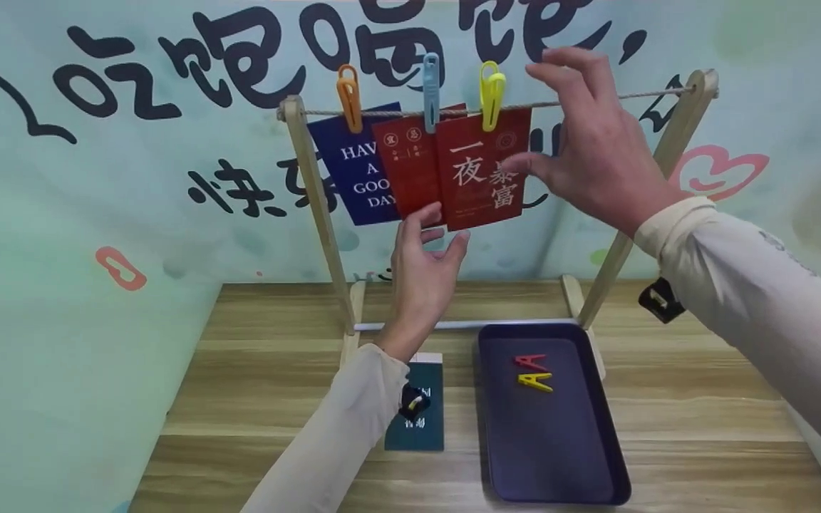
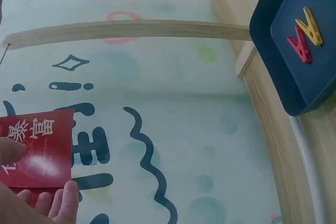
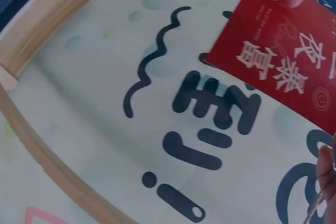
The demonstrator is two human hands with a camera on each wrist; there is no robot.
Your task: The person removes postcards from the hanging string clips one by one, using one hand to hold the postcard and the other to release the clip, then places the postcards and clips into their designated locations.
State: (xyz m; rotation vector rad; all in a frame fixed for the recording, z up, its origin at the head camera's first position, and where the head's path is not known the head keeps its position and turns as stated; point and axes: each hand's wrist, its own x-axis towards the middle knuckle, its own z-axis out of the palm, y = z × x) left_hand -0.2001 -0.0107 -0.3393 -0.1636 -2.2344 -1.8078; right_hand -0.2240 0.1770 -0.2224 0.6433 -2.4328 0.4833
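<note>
A red card with white characters (image 1: 478, 192) hangs from a thin rope (image 1: 532, 105) by a yellow clothespin (image 1: 492, 96). Behind it to the left, a blue clothespin (image 1: 431, 92) holds another red card (image 1: 407, 164). An orange clothespin (image 1: 348, 100) holds a blue card (image 1: 357, 189) on the far left. My left hand (image 1: 426, 274) is at the lower edge of the red cards, its fingertips overlapping them, thumb apart. To the right of the yellow clothespin, my right hand (image 1: 599, 139) is raised with fingers and thumb spread, the thumb tip overlapping the front card's right side.
Wooden posts (image 1: 319, 214) hold up the rope, with a white bar (image 1: 467, 325) low between them. A dark tray (image 1: 553, 442) on the table holds a red clothespin (image 1: 530, 362) and a yellow one. Under my left forearm lies a dark green card (image 1: 428, 427).
</note>
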